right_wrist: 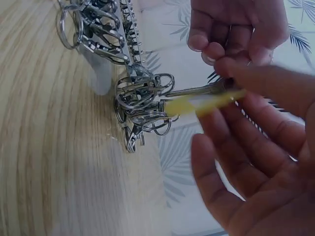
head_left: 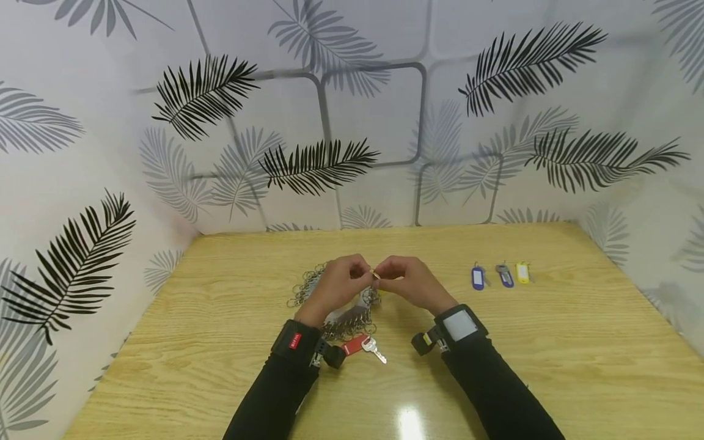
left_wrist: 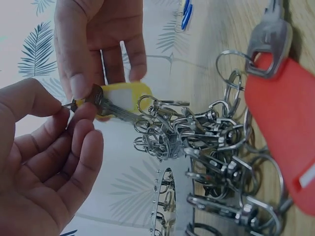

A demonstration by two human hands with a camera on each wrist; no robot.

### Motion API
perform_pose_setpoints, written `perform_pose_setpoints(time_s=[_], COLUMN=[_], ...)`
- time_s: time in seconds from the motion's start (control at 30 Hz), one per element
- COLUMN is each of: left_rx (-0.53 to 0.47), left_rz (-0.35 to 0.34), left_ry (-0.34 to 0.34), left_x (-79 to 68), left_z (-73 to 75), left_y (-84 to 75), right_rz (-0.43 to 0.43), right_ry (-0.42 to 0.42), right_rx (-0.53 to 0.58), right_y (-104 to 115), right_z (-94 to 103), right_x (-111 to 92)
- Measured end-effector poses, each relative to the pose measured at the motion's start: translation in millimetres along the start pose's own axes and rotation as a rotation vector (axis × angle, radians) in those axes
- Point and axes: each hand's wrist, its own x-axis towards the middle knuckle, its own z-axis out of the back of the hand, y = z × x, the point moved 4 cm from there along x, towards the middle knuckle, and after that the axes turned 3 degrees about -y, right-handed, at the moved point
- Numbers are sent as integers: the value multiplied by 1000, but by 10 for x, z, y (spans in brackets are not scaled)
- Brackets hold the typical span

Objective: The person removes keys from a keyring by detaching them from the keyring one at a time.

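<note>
Both hands meet above the tabletop, fingertips close together. My left hand [head_left: 342,282] pinches a small metal ring [left_wrist: 67,105] between thumb and forefinger. A yellow key tag [left_wrist: 140,94] with a pale label is pinched by my right hand [head_left: 414,282] at its ring end. A metal key [left_wrist: 117,110] lies along the tag, its head at the fingertips and its blade pointing away from the left hand. Fingers hide most of the ring. Right behind the tag hang several metal clasps [left_wrist: 162,140], which overlap it in the left wrist view.
A rack [head_left: 349,316] lined with metal clasps and rings stands beneath the hands. Nearer lies a red tag [head_left: 354,344] with a key [head_left: 374,349]. To the right are two blue tags [head_left: 477,279] and another yellow tag [head_left: 522,273], with keys, on the wooden table [head_left: 550,342].
</note>
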Motion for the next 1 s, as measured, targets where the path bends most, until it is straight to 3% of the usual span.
perform_pose_setpoints(time_s=[0.13,0.23,0.37,0.5,0.73,0.87,1.0], left_rx=[6,21,44,46,33,39,35], left_rz=[-3,-11,-22,-3,-27,-35,-46], left_ry=[-8,-5,0,9,21,22,16], left_x=[8,13,14,-3,-9,-24,-14], left_z=[16,16,8,-13,-14,7,13], left_y=[-15,-13,6,26,-12,-5,-7], right_rz=[6,-35,-172,-341,-485,-519,-488], right_ry=[-49,-54,-62,-82,-95,-124,-141], right_rx=[-28,-14,32,56,-169,-231,-330], right_y=[29,9,-134,-425,-864,-1012,-1035], right_z=[53,117,299,594,1097,1209,1241], right_x=[17,21,-16,-90,-143,-151,-175])
